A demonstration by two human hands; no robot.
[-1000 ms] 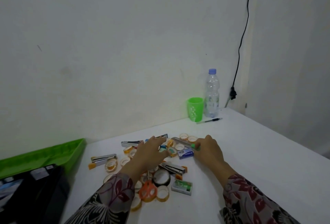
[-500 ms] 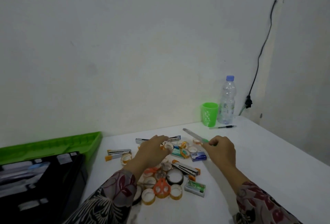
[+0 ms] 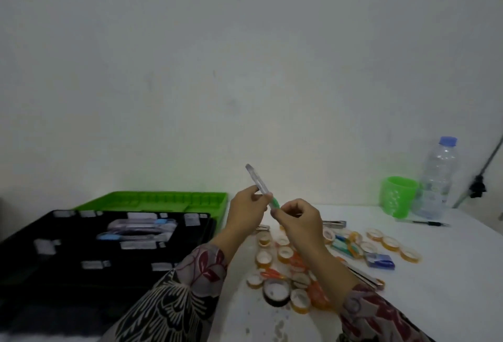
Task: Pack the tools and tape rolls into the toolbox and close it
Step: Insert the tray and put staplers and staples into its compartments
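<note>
**Held up over the clutter**

Gripping a slim green-handled tool (image 3: 260, 182) in both the left hand (image 3: 246, 213) and the right hand (image 3: 298, 219), fingers curled round it, tip tilted up and left, clear above the table (image 3: 449, 295). Beneath, scattered tape rolls (image 3: 284, 253), a small blue box (image 3: 379, 260), and a metal stapler (image 3: 366, 278) partly hidden by the right forearm. By the wall, a green cup (image 3: 398, 196), bottle (image 3: 438, 178) and pen (image 3: 428, 223). At left, the open toolbox (image 3: 81, 254), green lid (image 3: 163, 200) laid back. Bare white top towards the right and near edges.
</note>
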